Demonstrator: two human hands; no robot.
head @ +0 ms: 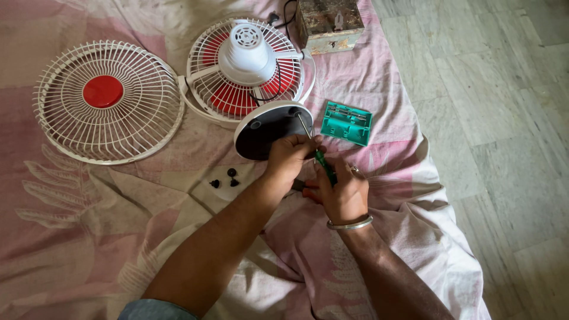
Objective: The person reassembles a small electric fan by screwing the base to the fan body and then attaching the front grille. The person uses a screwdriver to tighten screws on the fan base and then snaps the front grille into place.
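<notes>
Hands at work: my left hand steadies the round white-rimmed fan base on the pink bedsheet while my right hand grips a green-handled screwdriver, whose tip may slip off.

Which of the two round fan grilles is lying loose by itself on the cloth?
The left grille, with the solid red disc at its centre, lies alone. The other grille still carries the white motor housing and red blades.
</notes>
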